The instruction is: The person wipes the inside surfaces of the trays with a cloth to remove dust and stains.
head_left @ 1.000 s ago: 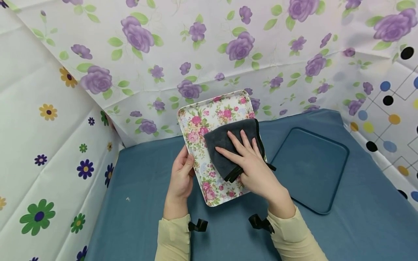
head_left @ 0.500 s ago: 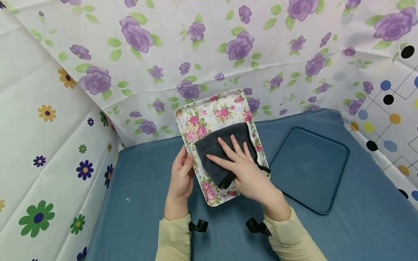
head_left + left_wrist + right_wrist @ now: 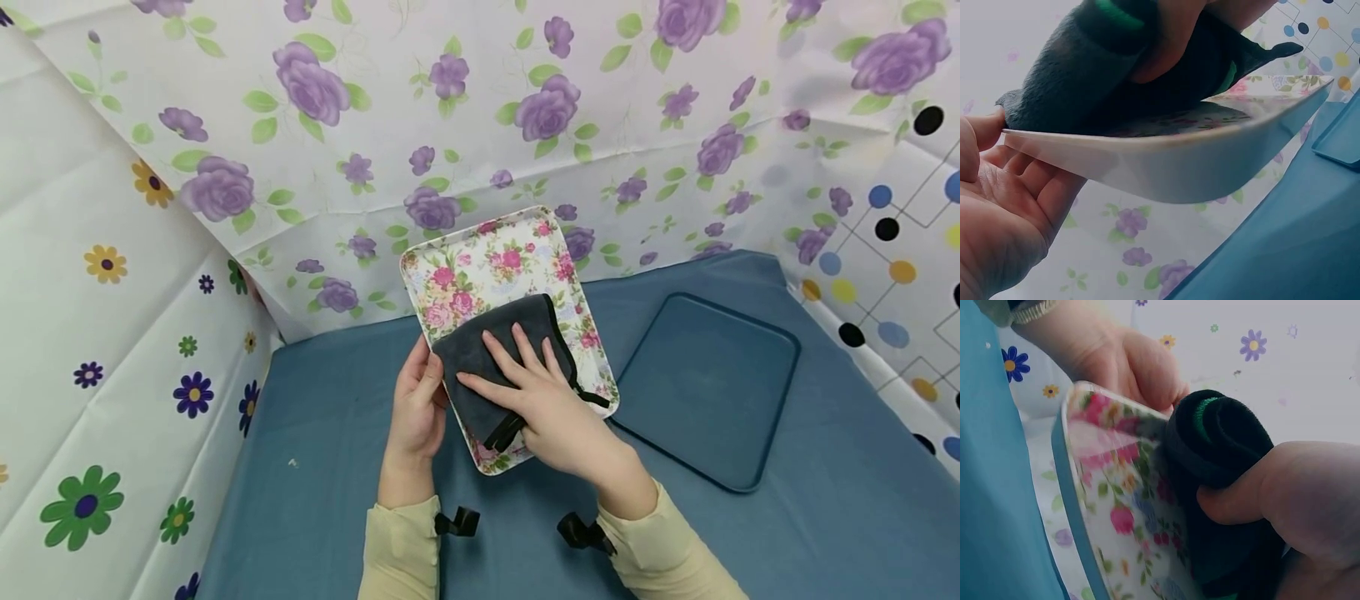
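A white tray with pink roses [image 3: 510,258] is held up at a tilt over the blue-covered table. My left hand [image 3: 417,404] grips its left edge, thumb on the rim and fingers underneath, as the left wrist view shows. A folded dark grey cloth [image 3: 468,354] with black edging lies on the tray's inner face. My right hand [image 3: 551,408] presses the cloth with straight, spread fingers. In the right wrist view its thumb [image 3: 1235,503] lies against the rolled side of the cloth. The cloth's left edge comes right up to my left thumb.
A plain blue tray [image 3: 712,392] lies on the blue tablecloth [image 3: 322,467] to the right, close beside the flowered one. A purple-flowered sheet [image 3: 480,108] hangs behind. Patterned side sheets [image 3: 142,350] close in the left and right.
My right hand and the cloth slide left and down across the tray, baring more of its upper right. The left hand keeps its grip, and the tray's top tips slightly left.
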